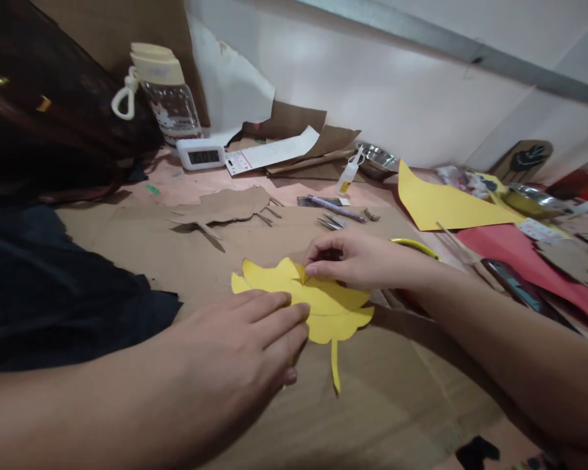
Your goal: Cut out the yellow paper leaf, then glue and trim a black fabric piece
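Note:
A yellow paper cutout (340, 320) with scalloped edges lies on the brown cardboard, a pencil-like line across it. One thin strip of it sticks out toward me. My left hand (259, 336) rests over its left part, fingers stretched out and lying on the paper; what is under the palm is hidden. At the upper edge, my right hand (343, 258) is closed in a pinch on a small raised fold of the paper. Beyond the hands lie a brown cardboard cutout (235, 205) with thin prongs, a purple pen (336, 207) and a metal tool, perhaps tweezers (332, 222).
Dark cloth (63, 281) covers the left side. Behind stand a water bottle (169, 98), a digital timer (202, 155), a small glue bottle (349, 173) and a metal bowl (377, 160). Yellow paper (445, 199), red paper (500, 251) and a cutter-like tool (512, 284) are at the right.

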{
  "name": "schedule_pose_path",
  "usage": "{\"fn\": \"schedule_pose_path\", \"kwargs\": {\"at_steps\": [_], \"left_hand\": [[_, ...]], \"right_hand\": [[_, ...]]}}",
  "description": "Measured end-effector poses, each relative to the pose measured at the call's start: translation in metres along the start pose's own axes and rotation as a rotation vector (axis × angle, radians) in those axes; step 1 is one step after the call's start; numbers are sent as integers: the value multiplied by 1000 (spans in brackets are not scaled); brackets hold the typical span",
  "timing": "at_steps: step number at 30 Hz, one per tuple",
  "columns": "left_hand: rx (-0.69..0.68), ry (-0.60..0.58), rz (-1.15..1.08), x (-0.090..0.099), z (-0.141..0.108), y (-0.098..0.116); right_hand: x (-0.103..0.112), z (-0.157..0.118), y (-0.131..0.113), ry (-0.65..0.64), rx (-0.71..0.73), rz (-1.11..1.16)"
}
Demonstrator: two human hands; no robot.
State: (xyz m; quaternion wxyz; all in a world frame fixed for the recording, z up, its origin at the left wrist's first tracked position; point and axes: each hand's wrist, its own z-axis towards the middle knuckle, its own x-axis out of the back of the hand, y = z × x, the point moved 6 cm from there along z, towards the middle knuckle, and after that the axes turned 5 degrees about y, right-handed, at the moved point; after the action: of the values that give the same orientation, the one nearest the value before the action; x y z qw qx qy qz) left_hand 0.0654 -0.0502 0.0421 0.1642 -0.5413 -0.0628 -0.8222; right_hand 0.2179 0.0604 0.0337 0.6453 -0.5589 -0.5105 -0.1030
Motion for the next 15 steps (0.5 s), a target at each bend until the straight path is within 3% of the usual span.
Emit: {"fn": "schedule_pose_path", "kwargs": {"at_steps": [5,8,15], "left_hand": [[65,12,-68,-11,-3,-6],[75,30,-88,-10,-3,-6],[116,9,-136,-5,4,-7]], "right_hand": [[3,-11,-19,190,159,-120],[0,-19,-34,208,221,-176],[-4,-18,-23,120,-11,-106]]}}
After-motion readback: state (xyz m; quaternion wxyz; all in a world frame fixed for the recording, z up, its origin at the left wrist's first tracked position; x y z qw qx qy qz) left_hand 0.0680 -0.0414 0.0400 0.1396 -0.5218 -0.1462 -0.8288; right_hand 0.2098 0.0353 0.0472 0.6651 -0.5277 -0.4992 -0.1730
